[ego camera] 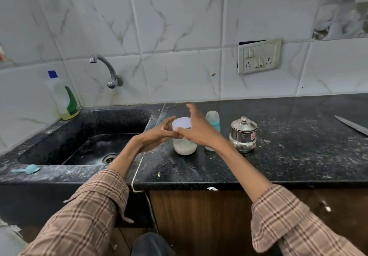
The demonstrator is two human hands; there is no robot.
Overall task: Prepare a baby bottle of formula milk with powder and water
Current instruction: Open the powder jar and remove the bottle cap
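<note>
Nearest, a blue scoop lies on the counter edge in front of the sink. Farther in, both hands meet at a clear tub holding white powder: the left hand grips its side, and the right hand seems to pinch the white lid at the rim, fingers spread. Just behind the right hand stands the baby bottle, capped, beside a steel pot.
</note>
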